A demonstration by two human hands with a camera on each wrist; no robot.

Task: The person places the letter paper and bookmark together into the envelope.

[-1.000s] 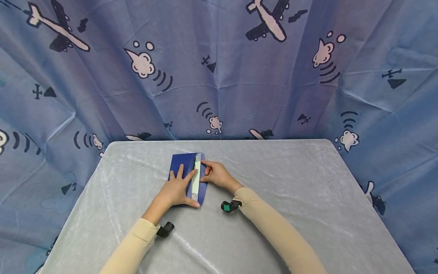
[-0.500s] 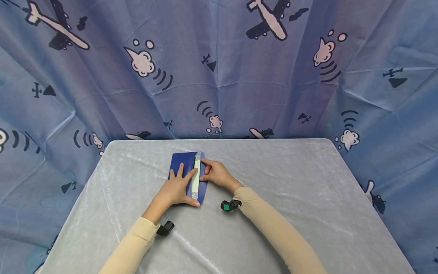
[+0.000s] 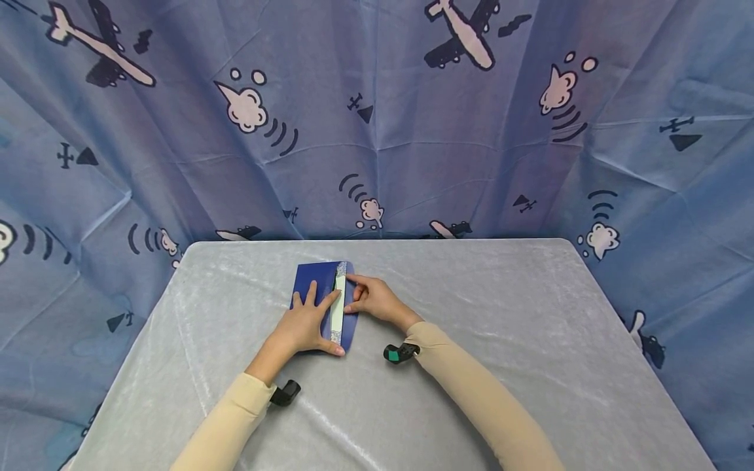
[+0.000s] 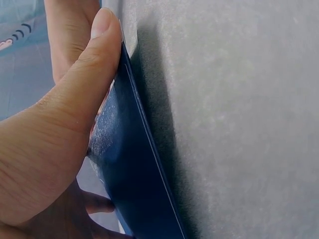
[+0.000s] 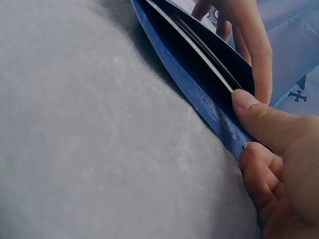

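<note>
A blue envelope (image 3: 316, 273) lies on the table, its flap pointing right. A pale card (image 3: 337, 317) with patterned ends shows as a strip at its mouth. My left hand (image 3: 299, 327) rests on the envelope with fingers spread, the thumb (image 4: 94, 64) near its lower edge in the left wrist view. My right hand (image 3: 379, 302) holds the card's exposed edge between thumb and index finger, the other fingers curled. In the right wrist view the envelope (image 5: 172, 69) gapes, and the right thumb (image 5: 254, 107) touches the card's edge (image 5: 202, 47) inside the mouth.
A grey velvety cloth covers the table (image 3: 501, 294). A blue curtain (image 3: 377, 131) printed with airplanes hangs behind it. Black wrist cameras (image 3: 286, 393) sit on both sleeves.
</note>
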